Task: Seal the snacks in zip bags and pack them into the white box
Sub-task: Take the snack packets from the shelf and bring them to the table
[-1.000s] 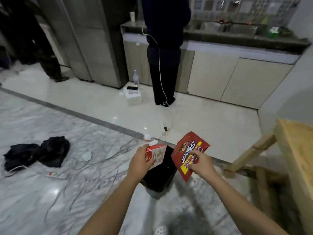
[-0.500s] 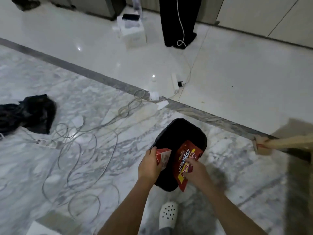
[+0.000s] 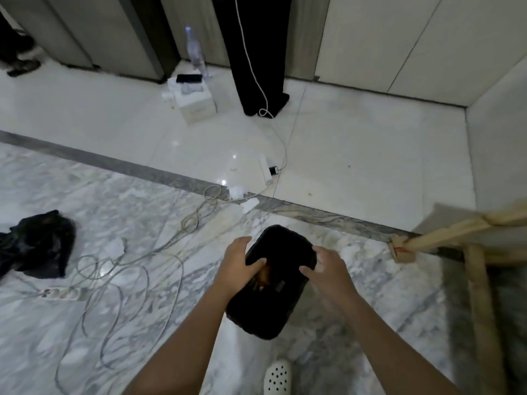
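Note:
A black bin (image 3: 281, 315) stands on the marble floor right below me. My left hand (image 3: 238, 262) hovers over its left rim with the fingers spread and nothing in it. My right hand (image 3: 325, 269) is over the right rim, also spread and holding nothing. Deep inside the bin a dim orange-red patch (image 3: 263, 277) shows between my hands; I cannot make out what it is. No snack pack or zip bag is in view.
A small white box (image 3: 196, 105) with a phone on it and a water bottle (image 3: 195, 51) stand far back by a person's dark legs (image 3: 258, 67). Loose cables (image 3: 125, 269) and a power strip (image 3: 263, 172) cross the floor. Dark cloth (image 3: 37, 249) lies left; wooden frame (image 3: 473, 280) right; my white shoe (image 3: 278, 376) below.
The red snack bag and the small red-and-white carton have left my hands, which now hang spread over the bin. My view has tilted further down.

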A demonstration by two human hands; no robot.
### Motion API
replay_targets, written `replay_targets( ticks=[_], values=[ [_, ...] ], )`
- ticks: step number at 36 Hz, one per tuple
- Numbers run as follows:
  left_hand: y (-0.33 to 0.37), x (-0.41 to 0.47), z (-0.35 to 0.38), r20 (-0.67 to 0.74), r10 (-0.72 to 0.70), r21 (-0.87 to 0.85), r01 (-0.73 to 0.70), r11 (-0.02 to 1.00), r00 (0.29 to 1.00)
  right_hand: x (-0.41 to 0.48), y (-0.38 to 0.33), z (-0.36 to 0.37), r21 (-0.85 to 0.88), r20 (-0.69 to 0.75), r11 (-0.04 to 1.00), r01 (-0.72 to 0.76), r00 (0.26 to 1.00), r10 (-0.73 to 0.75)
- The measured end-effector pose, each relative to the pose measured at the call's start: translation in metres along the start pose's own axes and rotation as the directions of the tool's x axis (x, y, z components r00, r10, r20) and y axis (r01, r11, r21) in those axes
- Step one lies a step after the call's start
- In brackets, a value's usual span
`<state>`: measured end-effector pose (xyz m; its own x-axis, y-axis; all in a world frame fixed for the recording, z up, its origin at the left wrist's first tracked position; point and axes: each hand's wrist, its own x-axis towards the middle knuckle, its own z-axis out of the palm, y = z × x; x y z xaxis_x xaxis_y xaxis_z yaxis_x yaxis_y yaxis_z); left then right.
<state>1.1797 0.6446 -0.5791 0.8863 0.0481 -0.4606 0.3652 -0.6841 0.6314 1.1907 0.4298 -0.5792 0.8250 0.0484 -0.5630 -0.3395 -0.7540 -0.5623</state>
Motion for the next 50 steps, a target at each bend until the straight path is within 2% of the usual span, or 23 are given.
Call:
replay_targets(
  ticks=[8, 10, 15, 18, 20, 23, 25, 28, 34, 38, 40, 44, 46, 50],
  values=[
    [0.126, -0.060, -0.018, 0.055, 0.258, 0.037, -0.260, 0.965, 0.965, -0.123, 0.004, -0.109, 0.124, -0.282, 0.992, -0.013, 0.958, 0.048],
    [0.149, -0.074, -0.012, 0.069, 0.308, 0.027, -0.310, 0.950, 0.949, -0.156, 0.010, -0.133, 0.173, -0.304, 0.985, -0.027, 0.949, 0.079],
    [0.234, -0.153, 0.022, 0.154, 0.515, 0.025, -0.525, 0.851, 0.843, -0.288, 0.062, -0.189, 0.252, -0.532, 0.967, -0.028, 0.831, 0.162],
    [0.279, -0.216, 0.054, 0.225, 0.624, 0.035, -0.647, 0.762, 0.748, -0.386, 0.098, -0.205, 0.293, -0.626, 0.955, -0.046, 0.746, 0.228],
    [0.306, -0.263, 0.081, 0.291, 0.687, 0.022, -0.723, 0.691, 0.666, -0.455, 0.124, -0.203, 0.309, -0.690, 0.946, -0.095, 0.662, 0.292],
    [0.336, -0.335, 0.125, 0.391, 0.739, -0.058, -0.786, 0.615, 0.549, -0.549, 0.165, -0.188, 0.386, -0.723, 0.905, -0.180, 0.550, 0.418],
    [0.351, -0.391, 0.160, 0.468, 0.760, -0.116, -0.821, 0.559, 0.451, -0.618, 0.191, -0.170, 0.442, -0.739, 0.872, -0.212, 0.465, 0.488],
    [0.361, -0.478, 0.215, 0.555, 0.792, -0.159, -0.903, 0.399, 0.253, -0.715, 0.227, -0.133, 0.522, -0.746, 0.805, -0.280, 0.307, 0.591],
    [0.340, -0.636, 0.311, 0.694, 0.712, -0.356, -0.909, 0.216, -0.103, -0.870, 0.274, -0.039, 0.719, -0.653, 0.621, -0.313, 0.003, 0.757],
    [0.311, -0.737, 0.366, 0.769, 0.570, -0.420, -0.901, 0.110, -0.289, -0.952, 0.295, 0.035, 0.820, -0.549, 0.489, -0.296, -0.166, 0.820],
    [0.302, -0.760, 0.377, 0.784, 0.535, -0.436, -0.893, 0.113, -0.315, -0.969, 0.298, 0.054, 0.843, -0.513, 0.446, -0.301, -0.203, 0.834],
    [0.268, -0.834, 0.422, 0.789, 0.411, -0.520, -0.853, 0.052, -0.456, -1.027, 0.307, 0.107, 0.911, -0.393, 0.315, -0.266, -0.330, 0.858],
    [0.249, -0.874, 0.444, 0.794, 0.346, -0.550, -0.833, 0.062, -0.499, -1.058, 0.321, 0.135, 0.935, -0.335, 0.255, -0.246, -0.384, 0.860],
    [0.215, -0.930, 0.481, 0.796, 0.233, -0.589, -0.804, 0.082, -0.559, -1.102, 0.343, 0.169, 0.966, -0.235, 0.159, -0.204, -0.435, 0.869]
  ],
)
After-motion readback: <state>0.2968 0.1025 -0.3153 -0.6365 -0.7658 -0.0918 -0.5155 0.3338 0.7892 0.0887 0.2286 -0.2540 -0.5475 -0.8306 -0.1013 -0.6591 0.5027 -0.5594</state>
